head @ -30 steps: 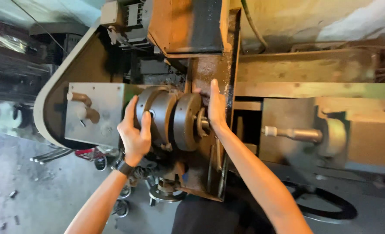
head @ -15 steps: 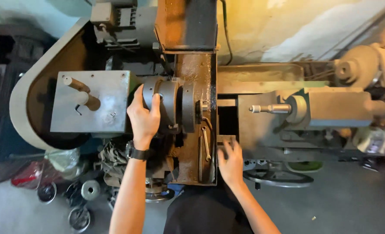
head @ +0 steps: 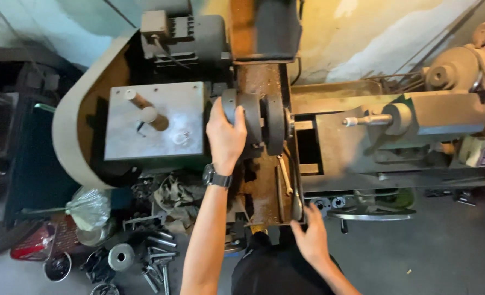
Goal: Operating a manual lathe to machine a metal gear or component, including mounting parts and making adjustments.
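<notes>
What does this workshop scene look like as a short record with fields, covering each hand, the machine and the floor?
setting: workshop, seen from above
machine: old metal lathe, worn and rusty
left hand: left hand gripping the round chuck, dark wristwatch on the wrist
right hand: right hand resting at the front edge of the lathe, near the handwheel
headstock: grey cover plate with two knobbed levers
tailstock: pointed centre facing the chuck, apart from it
floor: loose metal parts, a plastic bag
</notes>
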